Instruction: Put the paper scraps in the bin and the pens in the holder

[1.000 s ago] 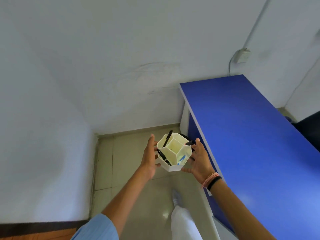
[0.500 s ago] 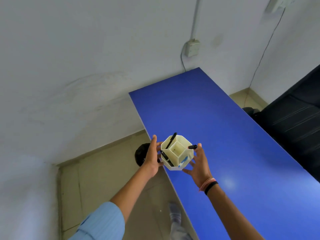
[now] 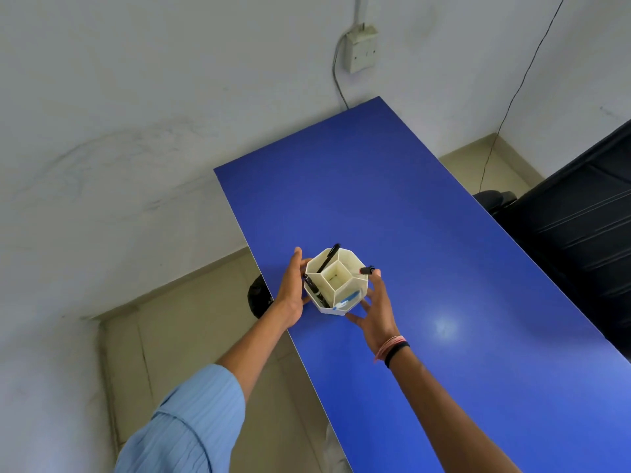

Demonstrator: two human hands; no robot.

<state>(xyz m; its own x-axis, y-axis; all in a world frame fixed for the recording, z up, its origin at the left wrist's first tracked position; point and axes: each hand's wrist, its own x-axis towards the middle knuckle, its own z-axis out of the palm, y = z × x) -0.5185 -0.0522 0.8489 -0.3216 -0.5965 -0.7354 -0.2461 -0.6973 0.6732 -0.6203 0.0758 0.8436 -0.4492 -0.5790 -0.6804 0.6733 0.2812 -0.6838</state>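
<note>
White pen holder (image 3: 336, 285) — many-sided, a square centre cell ringed by outer cells — sits between both hands above the near-left part of the blue table (image 3: 426, 233); whether its base touches the tabletop cannot be told. Centre cell looks bare. One black pen (image 3: 328, 258) leans out of the far-left outer cell, its cap past the rim. A second black pen (image 3: 316, 291) lies slanted in the left outer cell. A blue-and-white pen (image 3: 346, 301) rests in the near-right outer cell. A dark pen with a reddish end (image 3: 367, 270) pokes out at the holder's right rim, just by the right fingertips.

Left hand (image 3: 293, 291) is pressed flat against the holder's left wall, fingers pointing up alongside it — gripping. Right hand (image 3: 375, 308) cups the holder's right and near walls, fingers spread, thumb under the near corner; also gripping. Bands (image 3: 392, 349) on the right wrist, pink and black. Light blue sleeve (image 3: 191, 425) on the left arm.

Left of the holder, below the table edge, a dark round thing (image 3: 258, 297) sits on the floor, partly hidden. Beyond the table's far end, a wall socket (image 3: 361, 52) with a cable. Right of the table, a black chair (image 3: 580, 240).
</note>
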